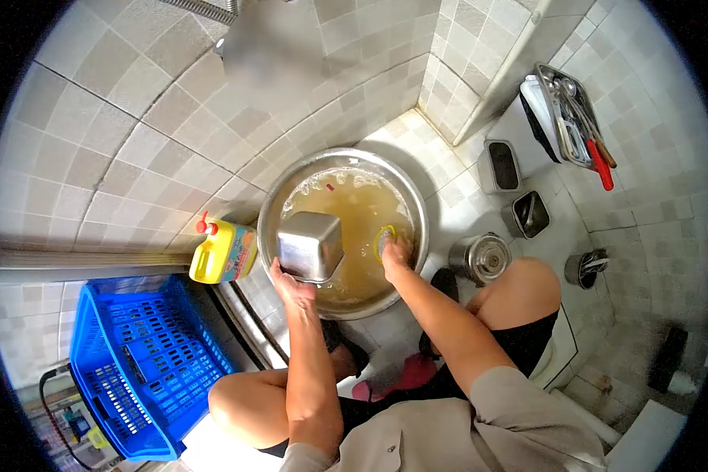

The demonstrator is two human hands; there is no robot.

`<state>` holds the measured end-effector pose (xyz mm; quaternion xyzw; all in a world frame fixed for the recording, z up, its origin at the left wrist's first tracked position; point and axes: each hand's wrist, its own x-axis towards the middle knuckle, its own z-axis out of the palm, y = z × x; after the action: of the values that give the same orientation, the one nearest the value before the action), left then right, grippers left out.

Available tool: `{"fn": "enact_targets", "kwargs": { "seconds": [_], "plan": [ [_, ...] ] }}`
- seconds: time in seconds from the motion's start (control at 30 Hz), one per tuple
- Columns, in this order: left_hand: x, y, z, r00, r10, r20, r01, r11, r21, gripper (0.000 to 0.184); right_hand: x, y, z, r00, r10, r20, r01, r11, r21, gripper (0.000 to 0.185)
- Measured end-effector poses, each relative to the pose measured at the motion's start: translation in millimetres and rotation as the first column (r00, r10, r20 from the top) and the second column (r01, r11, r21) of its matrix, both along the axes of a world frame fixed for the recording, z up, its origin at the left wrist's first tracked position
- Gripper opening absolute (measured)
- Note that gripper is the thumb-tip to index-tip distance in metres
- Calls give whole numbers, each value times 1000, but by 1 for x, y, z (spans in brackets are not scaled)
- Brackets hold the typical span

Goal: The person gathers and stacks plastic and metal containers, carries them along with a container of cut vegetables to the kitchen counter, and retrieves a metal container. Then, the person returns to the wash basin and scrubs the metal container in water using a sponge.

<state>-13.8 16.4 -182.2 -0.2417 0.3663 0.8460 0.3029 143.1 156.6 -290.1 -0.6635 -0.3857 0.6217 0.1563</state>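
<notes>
A wide metal basin of cloudy brownish water with suds at the far edge stands on the tiled floor before me. My left hand grips the lower edge of a rectangular steel container, tilted over the basin's left side with its outer faces toward me. Inside the basin's right side, my right hand is closed on a yellow-edged scrubbing pad, just at the water and apart from the container. The fingertips of that hand are partly hidden. A small dark red scrap floats near the far rim.
Left of the basin stand a yellow detergent jug and a blue plastic crate. On the right are a lidded steel pot, steel containers, a utensil cup and a tray of utensils. Tiled walls close in behind.
</notes>
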Motion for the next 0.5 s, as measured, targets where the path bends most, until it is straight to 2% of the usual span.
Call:
{"fn": "enact_targets", "kwargs": {
  "seconds": [0.07,0.1,0.13,0.17,0.23,0.27,0.3,0.33,0.37,0.4,0.43,0.5],
  "plan": [
    [5,1,9,998,3,58,-4,1000,9,46,-9,-2,69,972,-185,-142,134,942,-308,52],
    [5,-1,4,998,8,61,-8,1000,7,46,-14,-3,63,974,-181,-139,131,942,-309,52],
    [4,-3,-3,997,16,70,-20,998,60,47,-18,-4,52,895,-250,-370,94,915,-391,48],
    [2,-5,-10,997,24,79,-33,993,114,48,-24,-5,43,754,-325,-570,36,888,-458,45],
    [-1,-5,-22,999,19,26,-23,987,159,50,-44,-13,98,689,-258,-677,-20,928,-373,34],
    [0,-3,-23,998,60,35,-64,991,114,51,-53,-23,93,694,-61,-717,-62,988,-144,38],
    [2,1,-24,994,99,42,-102,992,72,52,-62,-37,127,818,15,-575,-51,998,-48,41],
    [3,2,-29,995,94,43,-97,992,81,52,-66,-52,151,888,137,-438,-98,989,109,47],
    [5,-1,-37,999,27,37,-33,988,154,53,-68,-66,162,788,177,-589,-159,984,83,57],
    [6,0,-40,999,-40,24,33,974,224,54,-71,-77,145,791,328,-517,-235,943,237,61],
    [18,11,-19,999,-27,-28,31,987,156,53,-75,-84,127,781,460,-421,-312,873,376,64],
    [33,14,-24,995,-101,26,97,987,131,55,-75,-94,127,863,467,-195,-308,790,530,66]
  ]
}}
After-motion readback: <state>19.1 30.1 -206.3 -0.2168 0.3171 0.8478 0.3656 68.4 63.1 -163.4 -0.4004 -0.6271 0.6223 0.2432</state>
